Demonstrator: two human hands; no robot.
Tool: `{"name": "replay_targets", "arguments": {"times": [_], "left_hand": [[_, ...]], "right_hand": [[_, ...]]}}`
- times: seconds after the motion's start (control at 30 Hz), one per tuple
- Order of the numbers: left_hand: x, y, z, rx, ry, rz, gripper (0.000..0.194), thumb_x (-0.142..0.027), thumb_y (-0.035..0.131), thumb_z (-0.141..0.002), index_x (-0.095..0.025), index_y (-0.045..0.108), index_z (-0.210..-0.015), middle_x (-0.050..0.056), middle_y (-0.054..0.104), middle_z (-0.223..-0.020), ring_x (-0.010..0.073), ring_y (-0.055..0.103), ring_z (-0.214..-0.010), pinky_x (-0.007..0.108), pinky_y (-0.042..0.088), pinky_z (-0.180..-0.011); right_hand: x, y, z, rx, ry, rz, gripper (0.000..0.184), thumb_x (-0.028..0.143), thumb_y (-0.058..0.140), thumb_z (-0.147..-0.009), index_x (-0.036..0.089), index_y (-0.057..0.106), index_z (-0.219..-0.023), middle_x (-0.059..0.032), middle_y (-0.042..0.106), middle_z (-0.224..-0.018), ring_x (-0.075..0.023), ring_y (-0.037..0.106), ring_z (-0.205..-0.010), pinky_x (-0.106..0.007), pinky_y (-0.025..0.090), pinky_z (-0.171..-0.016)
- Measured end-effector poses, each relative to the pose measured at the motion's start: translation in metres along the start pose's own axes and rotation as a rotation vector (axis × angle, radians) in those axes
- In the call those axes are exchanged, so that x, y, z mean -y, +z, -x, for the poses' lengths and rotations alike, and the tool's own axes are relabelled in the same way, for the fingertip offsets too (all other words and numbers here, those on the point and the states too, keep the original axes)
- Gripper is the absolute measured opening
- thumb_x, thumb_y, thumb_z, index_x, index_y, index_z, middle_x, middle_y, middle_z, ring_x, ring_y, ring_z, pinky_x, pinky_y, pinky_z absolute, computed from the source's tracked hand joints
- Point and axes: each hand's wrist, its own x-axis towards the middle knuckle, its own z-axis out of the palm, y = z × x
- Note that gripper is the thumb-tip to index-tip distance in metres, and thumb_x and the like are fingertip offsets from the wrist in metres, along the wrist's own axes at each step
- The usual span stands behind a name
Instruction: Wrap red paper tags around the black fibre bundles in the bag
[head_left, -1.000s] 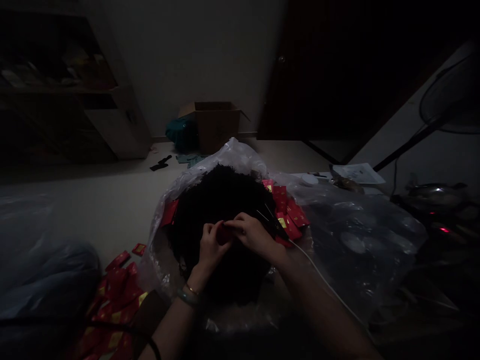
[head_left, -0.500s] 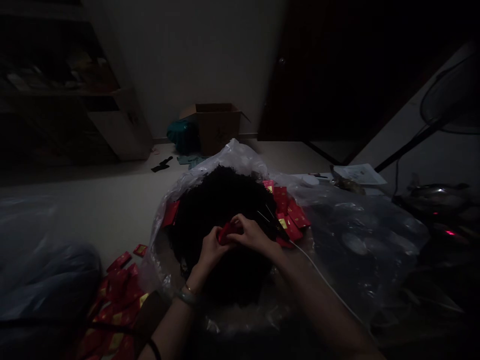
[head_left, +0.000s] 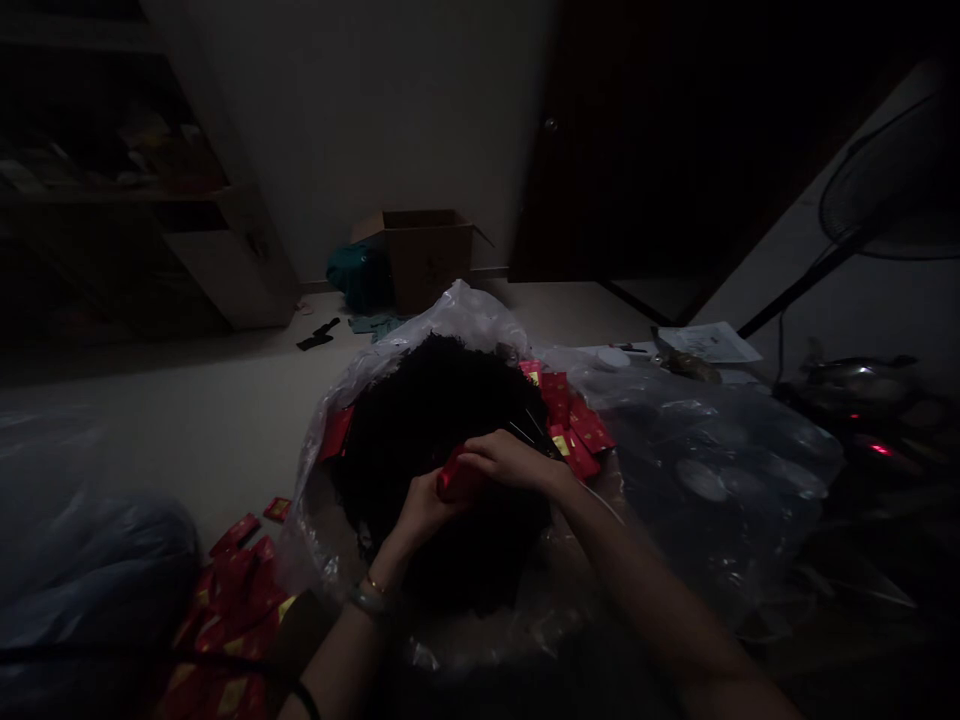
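Observation:
A small red packet (head_left: pixel 459 482) is gripped in my left hand (head_left: pixel 424 510), low over the heap. My right hand (head_left: pixel 506 458) has its fingers closed at the packet's upper right edge. Beneath both hands lies a big heap of dark, curly loose material (head_left: pixel 442 390), too dim to name, inside a clear plastic bag (head_left: pixel 311 510) with its mouth spread wide. Right of the heap are several red packets (head_left: pixel 589 425) with gold labels. A tool with thin shiny prongs (head_left: pixel 523 432) rests beside them, partly behind my right wrist. Another red packet (head_left: pixel 337 432) lies at the heap's left edge.
More red packets (head_left: pixel 244 590) are piled at lower left, near a dark plastic bundle (head_left: pixel 97 570). Clear plastic (head_left: pixel 720 480) covers things at right. A cardboard box (head_left: pixel 429 260) and teal bag (head_left: pixel 360 275) stand by the wall; a fan (head_left: pixel 892 190) is at far right.
My right hand has moved slightly right and flattened over the packet's upper edge, and more of the packet's red face shows. My left hand keeps its hold. The view has shifted slightly.

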Motion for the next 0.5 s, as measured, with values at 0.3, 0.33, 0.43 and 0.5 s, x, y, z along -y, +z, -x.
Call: {"name": "replay_targets", "arguments": {"times": [0.3,0.33,0.43,0.5], "left_hand": [[-0.016,-0.01,0.001,0.122,-0.065,0.21,0.029,-0.018,0.072,-0.058,-0.013,0.068,-0.086,0.0,0.068,-0.075,0.0167,0.06,-0.068,0.027,0.045,-0.067],[-0.017,-0.011,0.002,0.171,-0.1,0.274,0.029,-0.018,0.073,-0.057,-0.012,0.068,-0.085,0.001,0.068,-0.074,0.0167,0.06,-0.067,0.027,0.046,-0.068],[-0.023,-0.013,0.004,0.307,-0.137,0.453,0.038,-0.02,0.077,-0.053,-0.013,0.068,-0.089,0.002,0.07,-0.078,0.0176,0.062,-0.071,0.03,0.047,-0.073],[-0.027,-0.013,0.005,0.333,-0.125,0.531,0.046,-0.021,0.079,-0.053,-0.013,0.066,-0.096,0.003,0.07,-0.083,0.0178,0.062,-0.074,0.03,0.048,-0.074]], "right_hand": [[-0.013,0.0,-0.002,-0.168,-0.01,-0.104,0.024,0.029,0.049,-0.089,0.015,0.068,-0.082,-0.0028,0.067,-0.077,-0.0138,0.058,-0.069,-0.023,0.038,-0.063],[-0.014,0.0,-0.002,-0.175,-0.033,-0.15,0.023,0.031,0.053,-0.087,0.015,0.067,-0.08,-0.0022,0.067,-0.076,-0.0137,0.058,-0.069,-0.022,0.039,-0.063],[-0.016,-0.002,-0.002,-0.117,-0.059,-0.229,0.023,0.035,0.059,-0.082,0.014,0.066,-0.073,0.0005,0.064,-0.071,-0.0122,0.054,-0.065,-0.021,0.039,-0.059],[-0.015,-0.001,-0.003,-0.028,-0.039,-0.211,0.025,0.033,0.056,-0.084,0.014,0.065,-0.07,0.0021,0.061,-0.063,-0.0103,0.05,-0.058,-0.02,0.036,-0.055]]}}
